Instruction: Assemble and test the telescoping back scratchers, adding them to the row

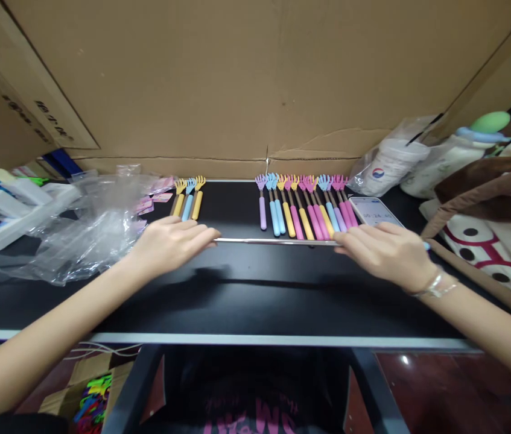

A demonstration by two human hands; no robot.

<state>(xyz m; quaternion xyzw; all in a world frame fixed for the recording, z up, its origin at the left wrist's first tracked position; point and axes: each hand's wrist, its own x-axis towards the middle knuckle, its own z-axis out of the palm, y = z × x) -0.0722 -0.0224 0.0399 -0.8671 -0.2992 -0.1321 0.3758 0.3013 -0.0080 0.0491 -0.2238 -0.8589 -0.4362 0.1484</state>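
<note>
A thin metal telescopic rod (pixel 273 242), apparently the drawn-out shaft of a back scratcher, stretches level above the black table between my two hands. My left hand (pixel 171 244) is closed around its left end, hiding that end. My right hand (pixel 384 253) is closed on the other end, and a small light-blue tip shows beyond the fist. Just behind the rod lies a row of several back scratchers (pixel 303 211) with claw heads and purple, blue, yellow and pink handles. A smaller group of back scratchers (pixel 187 202) lies behind my left hand.
Clear plastic bags (pixel 87 223) and a white power strip (pixel 24 211) lie at left. At right are a phone (pixel 373 210), a bagged cup (pixel 388 166), a bottle (pixel 440 163) and a cloth bag (pixel 499 223). Cardboard (pixel 237 78) walls the back. A box (pixel 63 398) of colourful pieces stands below.
</note>
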